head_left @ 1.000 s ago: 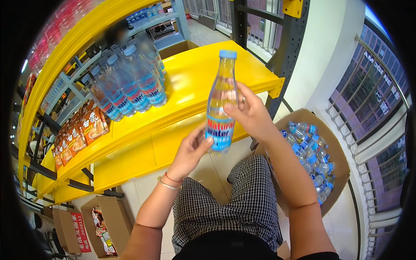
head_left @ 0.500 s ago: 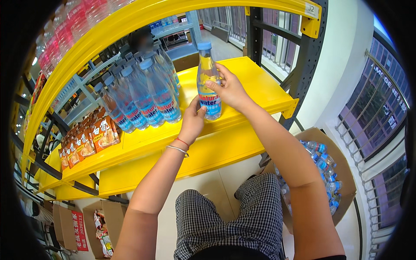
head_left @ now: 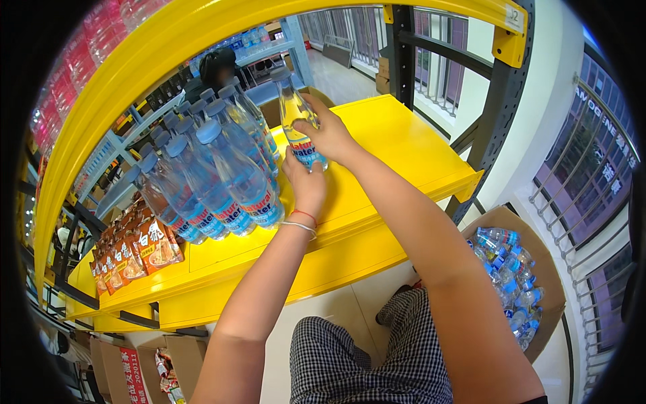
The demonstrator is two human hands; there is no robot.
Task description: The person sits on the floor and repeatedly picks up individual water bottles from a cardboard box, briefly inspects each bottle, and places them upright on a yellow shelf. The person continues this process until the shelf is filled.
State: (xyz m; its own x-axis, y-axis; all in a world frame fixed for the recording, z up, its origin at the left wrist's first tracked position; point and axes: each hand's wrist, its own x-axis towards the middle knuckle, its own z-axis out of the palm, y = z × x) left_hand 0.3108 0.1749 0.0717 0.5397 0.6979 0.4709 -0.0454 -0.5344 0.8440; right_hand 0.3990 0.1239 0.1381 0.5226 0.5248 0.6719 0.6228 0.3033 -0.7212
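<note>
A clear water bottle (head_left: pixel 291 111) with a blue cap and a blue-and-white label is held slightly tilted over the yellow shelf (head_left: pixel 383 145). My right hand (head_left: pixel 324 131) wraps its middle, thumb across the front. Lower down, my left hand (head_left: pixel 305 180) grips the bottle near its base. Whether the base touches the shelf is hidden behind my fingers. Just left of my hands stand several matching water bottles (head_left: pixel 232 172) in close rows.
Left of the bottles are orange-brown food packets (head_left: pixel 158 241). A cardboard box (head_left: pixel 545 269) of bottles stands on the floor at right, another box (head_left: pixel 185 357) with packets at lower left. A yellow beam (head_left: pixel 282 12) and black post (head_left: pixel 494 128) frame the shelf. Beyond it, a person (head_left: pixel 217 64) is partly visible.
Both hands have carried the bottle farther back and left in the picture, closer to the rows. The bottle now leans more. The whole view has shifted a little.
</note>
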